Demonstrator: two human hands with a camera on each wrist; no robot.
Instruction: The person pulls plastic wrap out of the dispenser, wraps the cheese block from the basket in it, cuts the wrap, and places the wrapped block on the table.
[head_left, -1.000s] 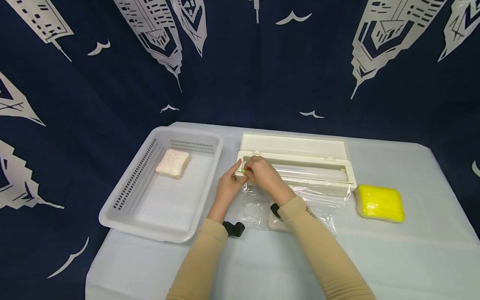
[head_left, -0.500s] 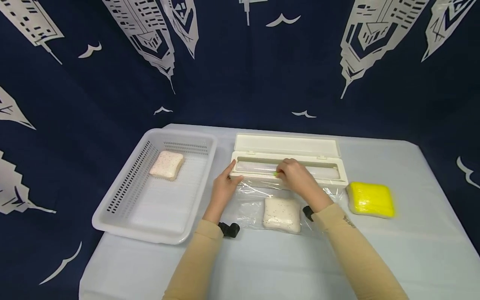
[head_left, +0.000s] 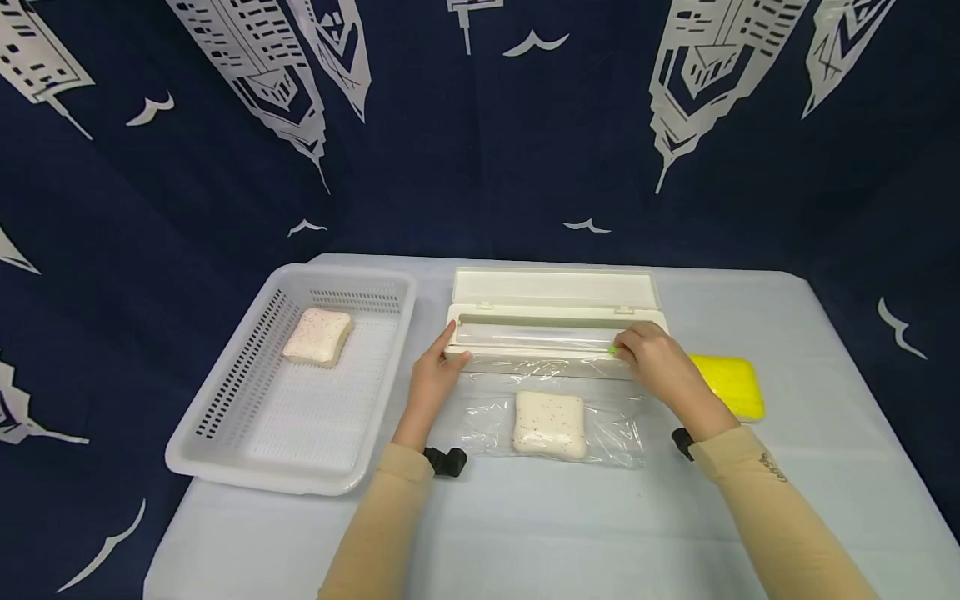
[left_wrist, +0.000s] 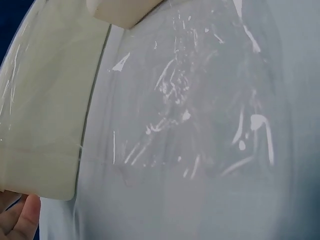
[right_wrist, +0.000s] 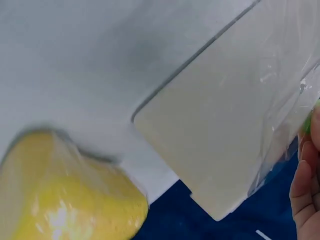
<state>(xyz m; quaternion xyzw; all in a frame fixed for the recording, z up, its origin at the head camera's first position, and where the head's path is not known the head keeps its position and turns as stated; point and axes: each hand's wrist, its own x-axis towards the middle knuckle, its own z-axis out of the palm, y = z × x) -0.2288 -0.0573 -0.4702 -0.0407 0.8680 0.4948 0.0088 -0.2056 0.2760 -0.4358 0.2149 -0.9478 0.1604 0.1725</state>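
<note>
At the left end of a cream plastic-wrap dispenser (head_left: 551,364), my left hand (head_left: 429,383) grips the box between thumb and fingers. My right hand (head_left: 660,367) pinches a small green slide cutter (head_left: 612,350) near the right end of the dispenser's front edge. Clear film (head_left: 487,421) runs from the box towards me over the table. A square, cream, speckled block (head_left: 550,425) shows with the film around it; whether it lies on or under the film, I cannot tell. The left wrist view shows wrinkled film (left_wrist: 185,115) beside the dispenser's front wall (left_wrist: 45,130).
To the left stands a white perforated basket (head_left: 178,450) with a pinkish speckled block (head_left: 318,336) inside. A yellow block (head_left: 731,387), shiny as if wrapped, lies right of the dispenser, partly behind my right hand. The dispenser's lid (head_left: 555,287) is raised at the back.
My right hand has moved the green cutter from the dispenser's left end to near its right end. My left hand has settled at the left end. The speckled block has come into full view.
</note>
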